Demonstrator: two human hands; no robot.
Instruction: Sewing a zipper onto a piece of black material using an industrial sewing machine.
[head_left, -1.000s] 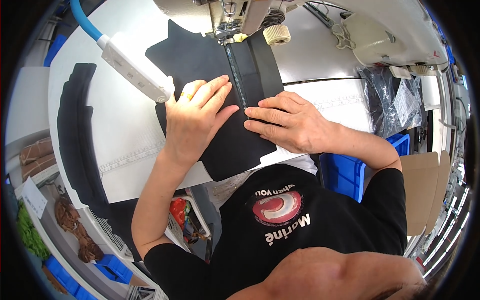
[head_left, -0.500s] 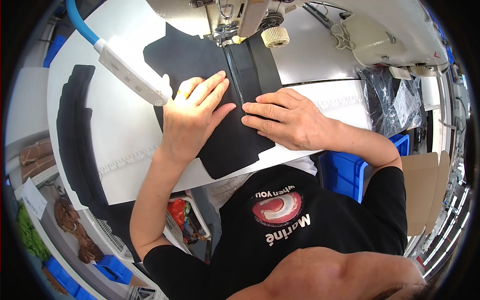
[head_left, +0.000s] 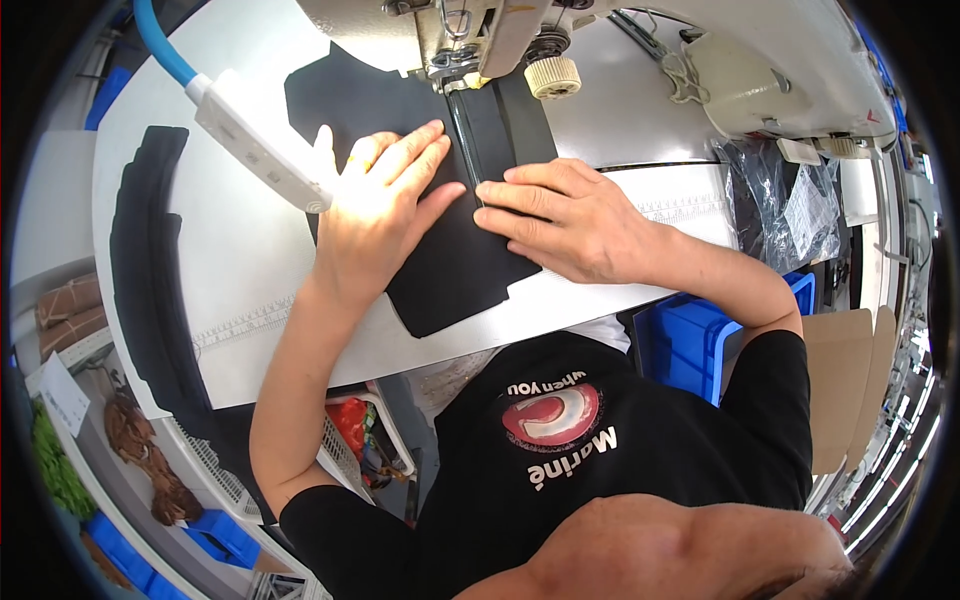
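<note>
A black fabric piece (head_left: 440, 290) lies flat on the white table, its far part beneath the presser foot (head_left: 458, 84) of a sewing machine (head_left: 400, 35). Down its middle runs a dark zipper (head_left: 468, 150), leading up to the foot. Left of the zipper, my left hand (head_left: 385, 195) rests flat on the cloth, fingers stretched forward and thumb apart. My right hand (head_left: 570, 220) lies on the other side, its fingers extended and their tips touching the cloth at the zipper's edge. Neither hand grips anything; the right palm's underside is hidden.
A white lamp (head_left: 260, 140) on a blue flexible arm hangs close over my left hand. Stacked black fabric pieces (head_left: 150, 270) lie along the table's left side. At right are a clear plastic bag (head_left: 785, 205), a blue crate (head_left: 685, 345) and a cardboard box (head_left: 835, 385).
The black fabric has slid away from me under the presser foot, its near edge now farther up the table. Both hands have moved forward with it, staying flat.
</note>
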